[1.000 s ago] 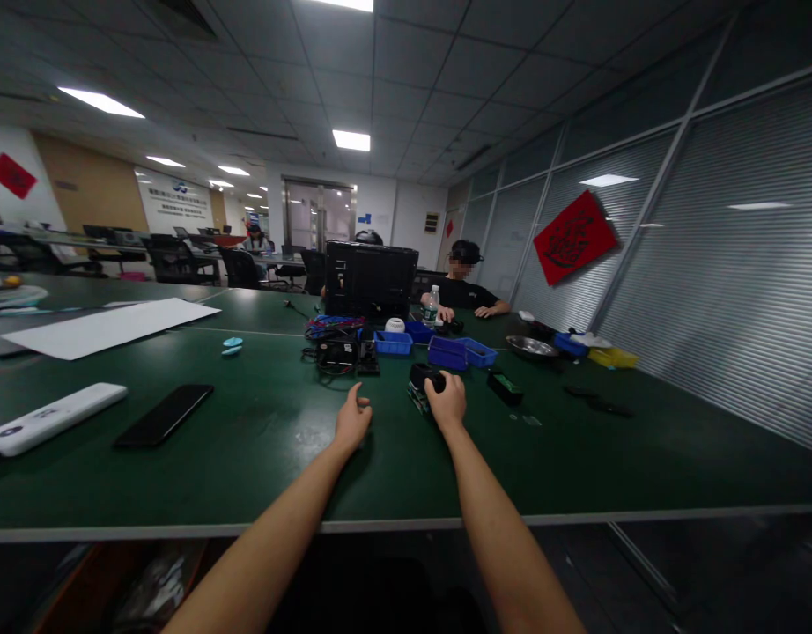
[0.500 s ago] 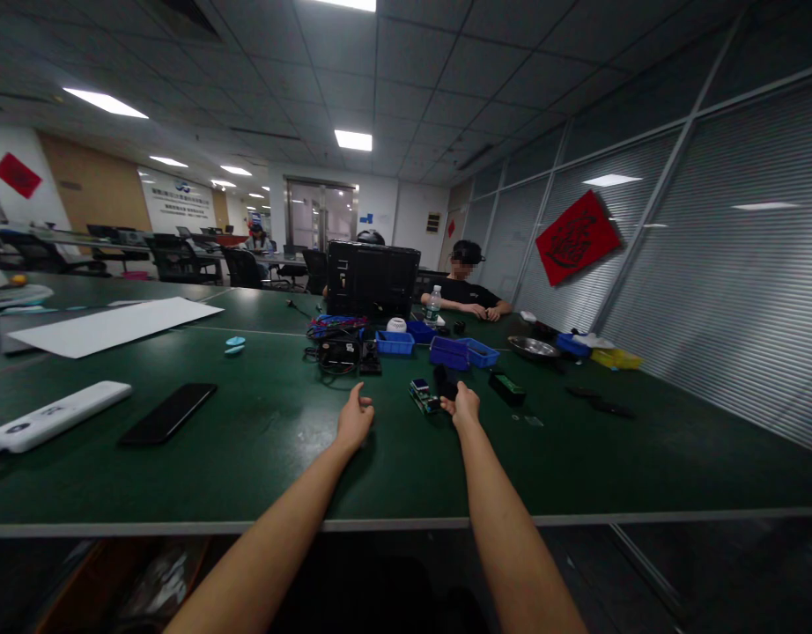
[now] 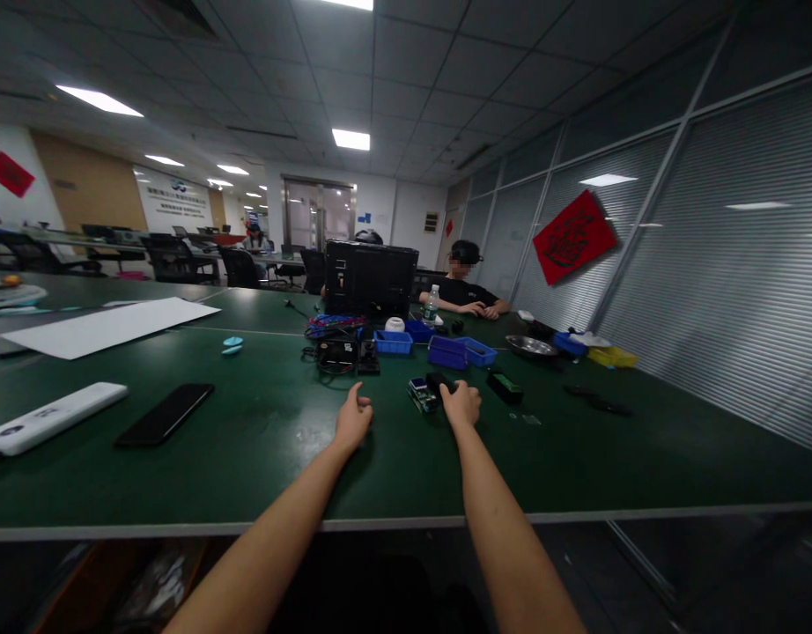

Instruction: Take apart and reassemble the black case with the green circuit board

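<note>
My right hand [image 3: 461,405] is closed on a black object [image 3: 439,382] just beside a green circuit board [image 3: 422,396]. What the object is cannot be made out. My left hand [image 3: 354,417] rests on the green table with its fingers partly spread and nothing held. To the right of my right hand lies an open black case with a green board inside [image 3: 505,386]. Small clear pieces [image 3: 531,419] lie on the table near it.
Blue bins [image 3: 447,352], a black adapter with cables [image 3: 338,354] and a monitor [image 3: 371,278] stand farther back. A black phone [image 3: 166,414] and a white power strip [image 3: 55,417] lie left. A person [image 3: 468,286] sits across the table.
My right hand has turned palm-down, and the black object in it has tipped from upright to lying lower beside the circuit board. My left hand has hardly moved.
</note>
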Demonstrator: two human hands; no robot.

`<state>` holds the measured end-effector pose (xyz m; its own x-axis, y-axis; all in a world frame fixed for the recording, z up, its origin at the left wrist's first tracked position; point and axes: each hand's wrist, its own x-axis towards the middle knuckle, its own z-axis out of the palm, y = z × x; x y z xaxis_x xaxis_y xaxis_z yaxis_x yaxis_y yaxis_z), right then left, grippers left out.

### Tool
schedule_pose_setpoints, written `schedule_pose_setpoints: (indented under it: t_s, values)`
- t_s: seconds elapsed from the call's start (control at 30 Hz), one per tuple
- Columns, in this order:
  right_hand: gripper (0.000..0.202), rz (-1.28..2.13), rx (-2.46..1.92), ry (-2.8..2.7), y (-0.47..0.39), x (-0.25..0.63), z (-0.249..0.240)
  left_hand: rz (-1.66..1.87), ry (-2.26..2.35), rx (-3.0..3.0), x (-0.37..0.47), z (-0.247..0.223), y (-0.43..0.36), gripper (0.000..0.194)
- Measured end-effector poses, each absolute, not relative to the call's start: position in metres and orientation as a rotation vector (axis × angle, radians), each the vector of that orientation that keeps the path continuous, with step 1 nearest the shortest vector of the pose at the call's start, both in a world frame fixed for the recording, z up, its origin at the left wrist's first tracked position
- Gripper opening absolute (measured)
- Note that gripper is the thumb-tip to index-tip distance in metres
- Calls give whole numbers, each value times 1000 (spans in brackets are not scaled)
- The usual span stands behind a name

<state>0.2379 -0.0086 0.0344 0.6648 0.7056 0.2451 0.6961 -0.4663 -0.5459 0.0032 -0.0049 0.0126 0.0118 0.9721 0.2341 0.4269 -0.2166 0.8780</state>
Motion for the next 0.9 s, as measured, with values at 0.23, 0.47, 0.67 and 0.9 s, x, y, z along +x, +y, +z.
schedule_pose_setpoints:
  t_s: [0.23,0.47,0.67,0.9]
  values:
    - [36,136,-2217,-1067,-4,249,32,1157,1451,1673,3,14,-6,59]
    - [41,-224,-2192,-969,-16,250,43,1162,1429,1667,2,13,-5,61]
    - [46,-162,-1958,-1597,-16,221,42,1173,1422,1676,4,13,-6,59]
    - [43,-18,-1985,-1707,-10,215,33,1176,1430,1694,4,13,-5,57]
